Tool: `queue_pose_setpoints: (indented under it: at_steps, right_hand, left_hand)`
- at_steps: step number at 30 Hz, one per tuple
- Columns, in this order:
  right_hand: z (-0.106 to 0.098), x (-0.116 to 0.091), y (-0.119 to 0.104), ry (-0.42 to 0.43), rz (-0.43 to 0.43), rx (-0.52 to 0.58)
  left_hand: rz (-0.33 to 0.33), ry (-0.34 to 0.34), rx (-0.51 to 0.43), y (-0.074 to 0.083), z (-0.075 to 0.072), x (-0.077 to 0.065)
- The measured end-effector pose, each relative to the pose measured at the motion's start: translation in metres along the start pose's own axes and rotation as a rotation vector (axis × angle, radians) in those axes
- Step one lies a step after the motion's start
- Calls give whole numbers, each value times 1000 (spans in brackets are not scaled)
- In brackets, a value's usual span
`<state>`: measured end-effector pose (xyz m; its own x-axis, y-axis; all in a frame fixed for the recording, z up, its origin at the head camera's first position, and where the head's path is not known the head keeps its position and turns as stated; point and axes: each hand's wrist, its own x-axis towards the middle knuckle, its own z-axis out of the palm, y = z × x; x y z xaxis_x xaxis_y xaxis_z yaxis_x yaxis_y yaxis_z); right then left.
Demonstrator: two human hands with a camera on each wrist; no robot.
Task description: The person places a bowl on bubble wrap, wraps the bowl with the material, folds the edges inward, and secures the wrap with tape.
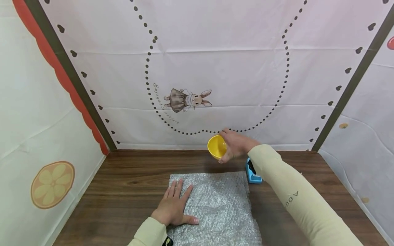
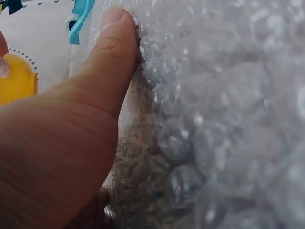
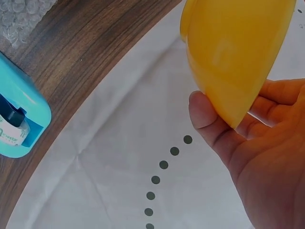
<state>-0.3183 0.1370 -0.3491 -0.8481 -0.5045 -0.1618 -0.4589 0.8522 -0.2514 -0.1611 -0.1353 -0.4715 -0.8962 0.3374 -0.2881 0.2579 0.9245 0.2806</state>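
Note:
A yellow bowl is held in the air by my right hand, tilted with its hollow side toward the head camera. In the right wrist view the thumb lies on the outside of the bowl near its rim, with the other fingers on the far side. Below it, a sheet of bubble wrap lies flat on the table. My left hand rests on the left part of that sheet, fingers straight and spread. The left wrist view shows its thumb stretched along the bubble wrap.
A blue tape dispenser stands at the right edge of the bubble wrap, partly hidden by my right sleeve. The wooden table ends at a printed cloth wall behind, with more cloth at both sides.

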Motion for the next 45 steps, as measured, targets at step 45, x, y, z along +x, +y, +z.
queue_pose_setpoints:
  at_steps: [45]
  right_hand:
    - [-33, -12, -4, -15, -16, 23]
  left_hand:
    - [-11, -25, -9, 2, -2, -1]
